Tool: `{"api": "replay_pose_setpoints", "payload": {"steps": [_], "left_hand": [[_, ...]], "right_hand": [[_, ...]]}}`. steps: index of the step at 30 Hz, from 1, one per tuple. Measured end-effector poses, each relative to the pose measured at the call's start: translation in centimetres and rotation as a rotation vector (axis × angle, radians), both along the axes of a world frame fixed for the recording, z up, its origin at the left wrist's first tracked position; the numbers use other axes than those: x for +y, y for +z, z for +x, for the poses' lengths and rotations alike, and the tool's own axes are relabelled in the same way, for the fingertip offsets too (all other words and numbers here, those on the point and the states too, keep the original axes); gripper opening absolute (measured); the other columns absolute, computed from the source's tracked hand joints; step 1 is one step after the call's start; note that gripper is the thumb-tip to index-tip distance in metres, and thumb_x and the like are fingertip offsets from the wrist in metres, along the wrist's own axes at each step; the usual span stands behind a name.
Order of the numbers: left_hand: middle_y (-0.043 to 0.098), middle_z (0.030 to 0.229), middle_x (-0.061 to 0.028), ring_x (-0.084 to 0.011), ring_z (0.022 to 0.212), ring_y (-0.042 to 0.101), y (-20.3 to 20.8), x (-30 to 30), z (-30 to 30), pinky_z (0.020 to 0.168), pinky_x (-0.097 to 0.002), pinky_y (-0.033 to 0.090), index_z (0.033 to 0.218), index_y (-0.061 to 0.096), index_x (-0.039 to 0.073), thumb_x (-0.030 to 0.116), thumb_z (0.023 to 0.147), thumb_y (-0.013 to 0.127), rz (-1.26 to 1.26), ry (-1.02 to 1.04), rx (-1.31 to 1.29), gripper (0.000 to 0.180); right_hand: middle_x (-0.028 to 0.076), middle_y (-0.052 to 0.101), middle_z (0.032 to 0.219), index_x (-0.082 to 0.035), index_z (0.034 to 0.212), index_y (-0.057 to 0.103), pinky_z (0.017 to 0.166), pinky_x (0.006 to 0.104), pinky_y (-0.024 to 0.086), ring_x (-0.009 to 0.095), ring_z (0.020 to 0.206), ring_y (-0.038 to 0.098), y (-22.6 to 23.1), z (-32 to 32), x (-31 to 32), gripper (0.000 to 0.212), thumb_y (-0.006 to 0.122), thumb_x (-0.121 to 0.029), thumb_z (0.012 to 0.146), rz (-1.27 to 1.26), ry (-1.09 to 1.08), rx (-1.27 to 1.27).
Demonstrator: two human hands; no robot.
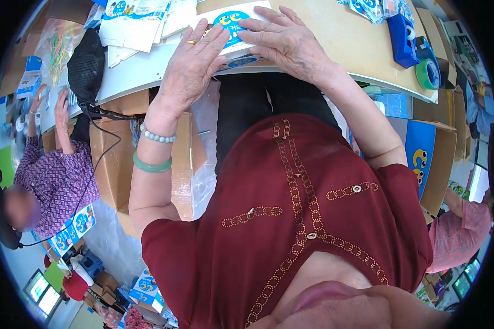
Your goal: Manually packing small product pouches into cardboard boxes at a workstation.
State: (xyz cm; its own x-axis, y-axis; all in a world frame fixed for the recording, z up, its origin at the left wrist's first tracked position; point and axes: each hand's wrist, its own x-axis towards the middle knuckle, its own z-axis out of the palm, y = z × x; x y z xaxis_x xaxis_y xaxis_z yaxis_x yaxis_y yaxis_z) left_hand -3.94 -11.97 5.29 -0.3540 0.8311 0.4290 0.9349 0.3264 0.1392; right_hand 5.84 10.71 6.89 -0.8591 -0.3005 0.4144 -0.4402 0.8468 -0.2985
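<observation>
A white carton with a blue oval print [233, 18] lies at the table's near edge, in front of my body. My left hand [195, 66] rests on its left part, fingers stretched out and slightly spread. From the other side my right hand [291, 46] lies over the carton's right part, its fingers long and apart. Both sets of fingertips point inward across the printed top. To the left of my left hand is a loose stack of flat white printed cartons [134, 27]. How far the carton reaches under my palms is hidden.
A blue tape dispenser [403, 41] and a green tape roll [427, 74] sit at the table's right. A black mesh bag [86, 66] hangs at the left edge. Brown cardboard boxes [115, 164] stand below. A co-worker in a purple patterned shirt [57, 183] is at the left.
</observation>
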Motion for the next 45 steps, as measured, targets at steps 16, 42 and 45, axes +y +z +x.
{"api": "replay_pose_setpoints", "payload": {"steps": [16,42,45], "left_hand": [[0.064,0.122,-0.0047,-0.0328,0.121,0.054,-2.0,-1.1,1.4,0.101,-0.0461,0.043,0.121,0.064,0.019,0.021,0.083,0.069,0.195,0.017,0.064,0.038],[0.050,0.132,-0.0230,-0.0463,0.126,0.043,1.7,8.8,5.0,0.106,-0.0503,0.035,0.133,0.045,-0.003,0.039,0.089,0.061,-0.265,0.375,0.256,0.063],[0.050,0.133,-0.0231,-0.0445,0.125,0.044,1.6,9.3,4.8,0.107,-0.0494,0.033,0.132,0.047,-0.003,0.038,0.090,0.060,-0.260,0.379,0.251,0.060]], "right_hand": [[0.006,0.057,0.126,-0.013,0.120,0.060,0.103,0.0488,0.036,0.031,0.123,0.048,-1.3,1.3,0.3,0.043,0.069,-0.021,0.079,0.117,0.031,0.189],[0.012,0.061,0.115,-0.007,0.126,0.055,0.094,0.0373,0.047,0.027,0.108,0.060,-7.0,8.4,7.9,0.042,0.061,-0.006,0.084,-0.345,-0.500,0.231],[0.010,0.065,0.104,-0.006,0.128,0.053,0.085,0.0315,0.051,0.018,0.096,0.064,-7.4,11.1,10.6,0.043,0.059,-0.008,0.086,-0.850,-0.728,-0.003]]}}
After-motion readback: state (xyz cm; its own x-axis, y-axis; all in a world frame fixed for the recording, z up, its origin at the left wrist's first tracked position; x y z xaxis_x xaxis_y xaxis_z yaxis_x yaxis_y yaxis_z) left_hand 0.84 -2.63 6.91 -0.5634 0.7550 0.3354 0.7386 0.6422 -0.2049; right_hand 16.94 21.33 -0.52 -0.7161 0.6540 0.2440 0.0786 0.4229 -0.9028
